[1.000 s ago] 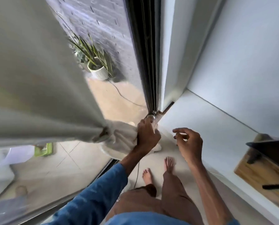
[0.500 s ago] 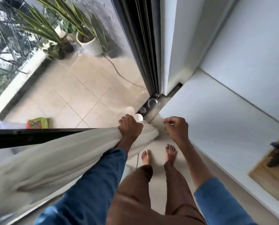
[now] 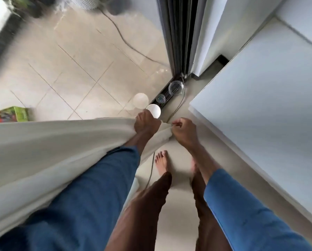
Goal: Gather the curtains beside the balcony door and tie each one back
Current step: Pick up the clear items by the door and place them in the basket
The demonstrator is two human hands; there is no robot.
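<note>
Far out to the left of the left hand, a green and red box (image 3: 12, 114) lies on the tiled balcony floor (image 3: 70, 69), blurred. The curtain (image 3: 52, 142), cream fabric, runs from the left edge as one gathered band straight into the left hand and drapes over the blue left sleeve (image 3: 97, 187). A dark cable (image 3: 126, 42) snakes across the tiles well beyond the hand. The left hand (image 3: 147, 124) is clenched round the bunched curtain, knuckles up, fingers wrapped into the folds. Two white round dishes sit just past its knuckles; one (image 3: 153, 110) is partly hidden by the hand and the other (image 3: 140, 100) is just beyond it. Two clear cups, small (image 3: 160, 98) and large (image 3: 176, 87), stand in the door track (image 3: 167, 98) further out. The dark door frame (image 3: 177, 33) rises beyond them. The right hand (image 3: 185, 132) is just beside the left, apart from it, fingers curled, thumb and forefinger pinching the end fold of the curtain. Below the hands are bare feet (image 3: 162, 162) on the inside floor, with a thin cord (image 3: 151, 171) trailing near the left one. A white panel (image 3: 260, 96) fills the space right of the right hand.
</note>
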